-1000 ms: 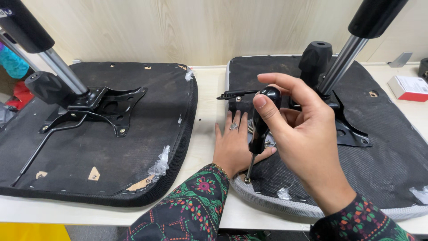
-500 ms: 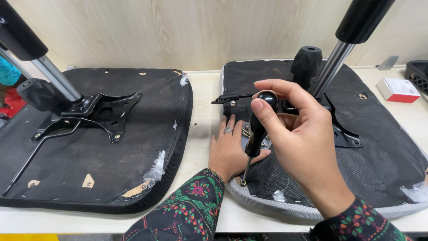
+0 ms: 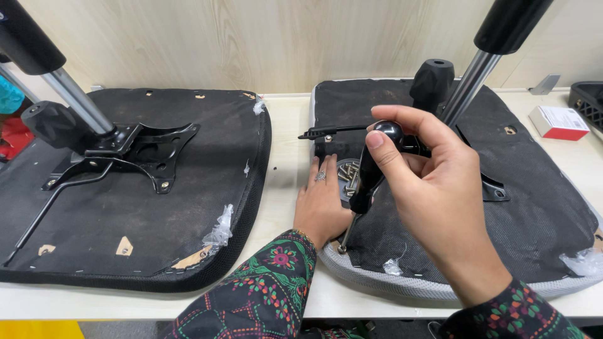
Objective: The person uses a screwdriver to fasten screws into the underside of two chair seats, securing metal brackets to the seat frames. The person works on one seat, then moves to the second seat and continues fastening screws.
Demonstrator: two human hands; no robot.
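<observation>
Head view: right hand (image 3: 433, 188) pinches a screwdriver (image 3: 367, 182) over the seat base (image 3: 534, 207); left hand (image 3: 323, 204) lies flat, fingers spread, beside screws (image 3: 347, 171); a second seat (image 3: 125, 207) sits left on the bench (image 3: 286, 144).

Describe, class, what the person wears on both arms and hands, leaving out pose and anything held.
Both arms are covered by long dark sleeves with a bright embroidered-looking pattern in green, red and pink; the left sleeve ends at the wrist, as does the right sleeve. The left hand wears a ring on one finger. The right hand is bare, without gloves.
</observation>
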